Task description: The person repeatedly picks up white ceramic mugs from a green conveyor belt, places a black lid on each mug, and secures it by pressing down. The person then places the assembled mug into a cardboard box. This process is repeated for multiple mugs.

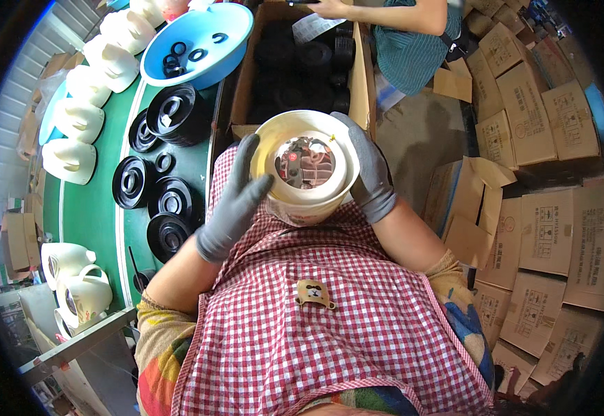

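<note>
In front of my apron I hold a cream plastic kettle body (299, 211), its round opening facing up towards me. Inside it sits a shiny metal disc (305, 163) that reflects like a mirror, ringed by a pale collar. My left hand (238, 201), in a grey glove, grips the left side, thumb near the rim. Wrapped around the right side is my right hand (370, 170), gloved the same way; some of its fingers are hidden behind the wall. A small yellow-green spot (332, 137) shows by the collar.
On the green bench (101, 218) at left lie several black round bases (170, 197), a blue basin (198, 45) with black rings, and a row of cream kettle bodies (80, 119). Ahead stands an open carton (362, 76) of black parts. Another person's arm (402, 17) reaches in beyond. Cartons (534, 232) are stacked right.
</note>
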The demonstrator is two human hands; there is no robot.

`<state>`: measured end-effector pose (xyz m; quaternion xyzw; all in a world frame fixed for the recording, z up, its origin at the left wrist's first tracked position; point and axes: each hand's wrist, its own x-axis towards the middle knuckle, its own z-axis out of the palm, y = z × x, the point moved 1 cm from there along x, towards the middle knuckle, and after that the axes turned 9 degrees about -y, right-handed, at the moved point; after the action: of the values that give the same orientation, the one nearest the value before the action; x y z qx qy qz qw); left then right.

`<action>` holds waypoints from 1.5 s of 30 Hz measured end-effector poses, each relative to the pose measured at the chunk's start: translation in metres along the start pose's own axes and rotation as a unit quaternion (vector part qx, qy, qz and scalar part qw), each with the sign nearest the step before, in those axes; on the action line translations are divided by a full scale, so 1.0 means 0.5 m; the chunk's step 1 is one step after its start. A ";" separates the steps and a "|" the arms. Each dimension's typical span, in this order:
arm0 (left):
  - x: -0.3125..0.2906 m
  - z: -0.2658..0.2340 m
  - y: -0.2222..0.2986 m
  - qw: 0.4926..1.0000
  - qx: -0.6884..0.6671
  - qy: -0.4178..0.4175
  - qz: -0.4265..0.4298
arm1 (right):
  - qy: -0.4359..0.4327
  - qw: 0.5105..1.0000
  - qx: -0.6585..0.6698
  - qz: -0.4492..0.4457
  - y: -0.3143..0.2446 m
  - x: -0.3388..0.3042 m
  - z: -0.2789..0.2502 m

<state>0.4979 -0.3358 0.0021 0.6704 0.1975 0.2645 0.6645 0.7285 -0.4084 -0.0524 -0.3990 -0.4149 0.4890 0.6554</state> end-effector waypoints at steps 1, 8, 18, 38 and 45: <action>-0.010 0.034 0.022 0.999 0.015 0.029 0.011 | 0.005 0.999 -0.031 0.007 -0.012 -0.005 0.008; 0.153 -0.070 -0.061 0.979 -0.168 -0.079 -0.079 | -0.045 0.852 -0.497 -0.161 -0.040 -0.110 0.030; 0.270 -0.084 -0.220 0.947 -0.145 -0.207 -0.197 | -0.041 0.865 -0.479 -0.141 -0.053 0.010 -0.048; 0.100 -0.426 -0.143 0.672 0.686 0.265 0.089 | -0.223 0.908 -0.354 0.030 0.015 0.150 -0.073; 0.078 -0.392 0.070 0.816 0.557 0.120 0.096 | -0.163 0.898 -0.387 -0.131 -0.050 0.244 -0.078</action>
<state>0.4046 -0.1589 0.0359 0.9044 0.3239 0.2506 0.1200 0.7942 -0.2996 -0.0235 -0.4783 -0.7210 0.2578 0.4300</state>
